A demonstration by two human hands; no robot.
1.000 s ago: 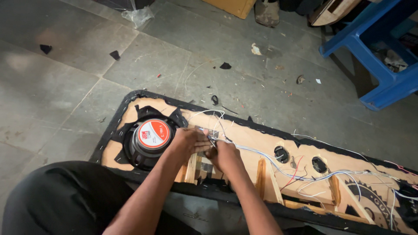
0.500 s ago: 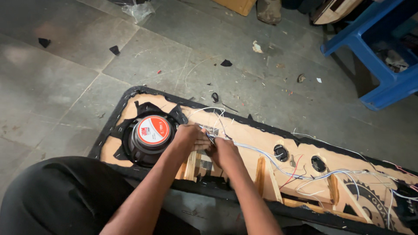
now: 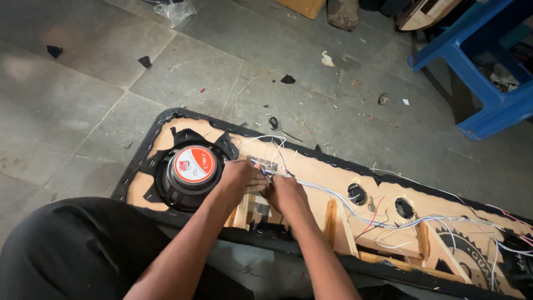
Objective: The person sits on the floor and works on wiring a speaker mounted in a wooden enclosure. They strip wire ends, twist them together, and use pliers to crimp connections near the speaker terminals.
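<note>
Left hand (image 3: 240, 179) and right hand (image 3: 284, 191) close together, touching, over the open back of a long wooden speaker box (image 3: 311, 166) lying on the stone floor (image 3: 83, 83). Fingers of both curled and pinching a bundle of thin white and blue wires (image 3: 265, 166), right between the two hands, near the box's upper edge. Same wires trailing off to the right across the plywood, past two small round holes (image 3: 357, 194) and a red strand (image 3: 373, 214). Just left of the left hand, a round black speaker (image 3: 186, 176) with a red and white cap, set in the box. Black cloth stapled round the box's rim. Blue plastic stool (image 3: 483, 66) well apart, top right. Dark trouser leg (image 3: 72, 250) in the near left corner.
</note>
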